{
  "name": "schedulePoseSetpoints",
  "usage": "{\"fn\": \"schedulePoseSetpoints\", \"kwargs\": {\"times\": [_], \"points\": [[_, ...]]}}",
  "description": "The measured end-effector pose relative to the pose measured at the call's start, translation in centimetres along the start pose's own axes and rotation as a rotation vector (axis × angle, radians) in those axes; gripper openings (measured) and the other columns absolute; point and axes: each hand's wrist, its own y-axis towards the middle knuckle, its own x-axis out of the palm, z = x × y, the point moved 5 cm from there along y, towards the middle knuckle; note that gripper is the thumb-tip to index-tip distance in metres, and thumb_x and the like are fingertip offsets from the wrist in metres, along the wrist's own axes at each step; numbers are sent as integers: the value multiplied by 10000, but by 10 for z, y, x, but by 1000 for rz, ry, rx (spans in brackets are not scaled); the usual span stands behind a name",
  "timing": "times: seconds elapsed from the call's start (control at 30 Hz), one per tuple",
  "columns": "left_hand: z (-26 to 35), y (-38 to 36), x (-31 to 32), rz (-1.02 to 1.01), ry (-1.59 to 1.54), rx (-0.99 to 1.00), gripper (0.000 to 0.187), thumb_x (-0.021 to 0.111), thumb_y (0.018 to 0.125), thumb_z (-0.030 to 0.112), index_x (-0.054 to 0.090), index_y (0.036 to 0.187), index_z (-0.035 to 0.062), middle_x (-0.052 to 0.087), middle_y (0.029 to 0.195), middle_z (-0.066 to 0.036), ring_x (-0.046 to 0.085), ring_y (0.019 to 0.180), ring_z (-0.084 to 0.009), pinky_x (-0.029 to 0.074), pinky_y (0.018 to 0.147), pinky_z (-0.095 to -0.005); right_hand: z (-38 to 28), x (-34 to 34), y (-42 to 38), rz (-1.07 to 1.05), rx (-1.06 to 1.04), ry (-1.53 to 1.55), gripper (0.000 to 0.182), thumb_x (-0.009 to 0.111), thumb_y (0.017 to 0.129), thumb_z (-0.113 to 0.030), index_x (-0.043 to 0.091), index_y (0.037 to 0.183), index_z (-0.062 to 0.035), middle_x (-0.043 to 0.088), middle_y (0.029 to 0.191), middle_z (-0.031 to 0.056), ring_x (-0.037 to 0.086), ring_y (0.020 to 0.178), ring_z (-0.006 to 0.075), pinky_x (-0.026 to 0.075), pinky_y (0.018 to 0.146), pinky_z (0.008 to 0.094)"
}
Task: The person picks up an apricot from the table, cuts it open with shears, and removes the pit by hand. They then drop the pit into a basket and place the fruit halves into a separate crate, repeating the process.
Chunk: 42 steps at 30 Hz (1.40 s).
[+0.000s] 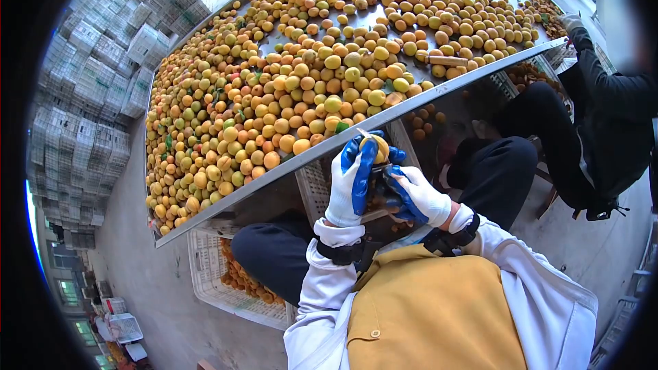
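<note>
My left hand [356,178], in a white glove with blue coated fingers, is closed round a yellow apricot [382,151] just below the table's metal edge. A thin pale strip stands at the top of the fruit. My right hand [415,194], gloved the same way, is right beside it with its fingers curled. A small dark shape shows between the hands, but what the right fingers hold is too hidden to name. Past the edge, many loose apricots [301,89] cover the sloping metal table [322,153], with a few green leaves among them.
A wooden-handled tool [447,61] lies on the table near its edge. Below, a white crate [199,267] holds orange apricot pieces; another crate [314,188] stands under the table. At right sits a co-worker [603,96] with a gloved hand. Stacked crates [82,130] stand at left.
</note>
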Motion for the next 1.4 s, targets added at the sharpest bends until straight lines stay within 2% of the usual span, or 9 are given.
{"fn": "schedulePoseSetpoints", "kwargs": {"times": [0.27,0.4,0.67,0.83,0.97,1.13,1.2,1.23,1.4], "points": [[-8,1,4,34,56,138,392,627,1042,280,601,1287,-24,723,1105,-156,727,958,-223,601,861,-327,-16,-17,11,175,-549,-780,185,527,1078,-179,613,1115,-20,581,775,-1,488,717,80,439,637,277],[-16,3,6,72,-59,71,415,674,1019,292,611,1267,-34,727,1049,-124,720,919,-180,596,819,-289,-16,-10,7,222,-385,-639,186,553,1063,-160,611,1107,11,605,806,45,526,750,111,471,679,301],[-29,9,4,133,99,151,357,685,1015,282,618,1153,-40,715,934,-115,707,846,-152,586,745,-267,0,-14,10,431,-492,-789,191,543,1040,-119,607,1118,44,693,961,254,678,896,379,520,820,410],[-37,14,-10,213,280,73,294,701,1002,253,649,1068,-28,701,852,-75,687,721,-124,563,642,-256,7,-18,10,381,-443,-757,188,554,1035,-125,616,1086,45,714,976,196,692,925,331,517,840,398],[-31,11,-14,201,397,73,313,706,998,292,666,1000,-18,689,830,-50,663,711,-97,543,636,-249,23,-22,10,54,89,12,269,511,1071,-433,491,1165,-182,571,792,52,506,474,131,418,339,269],[-31,14,-15,110,431,80,327,677,1014,277,673,1100,-38,725,920,-91,693,801,-121,575,733,-265,31,-11,7,-126,93,361,203,534,1076,-313,539,1150,-125,597,798,53,570,584,134,487,446,283],[-32,10,-11,27,312,57,370,678,1015,271,637,1206,-43,730,985,-107,721,886,-154,590,796,-273,13,-15,8,261,-523,-467,162,536,1066,-182,599,1103,-37,640,860,69,579,714,116,510,621,281],[-31,10,-6,14,253,96,385,680,1015,268,615,1236,-41,726,1006,-113,728,915,-173,594,808,-277,12,-15,5,323,-457,-499,167,527,1049,-106,630,1063,25,659,890,63,550,798,100,483,735,278],[-33,12,-2,-5,253,219,427,609,1054,291,550,1309,-46,732,1056,-186,736,973,-268,607,811,-323,7,-10,4,336,-590,-582,175,523,1054,-115,625,1099,20,644,861,37,542,797,101,478,715,279]]}}
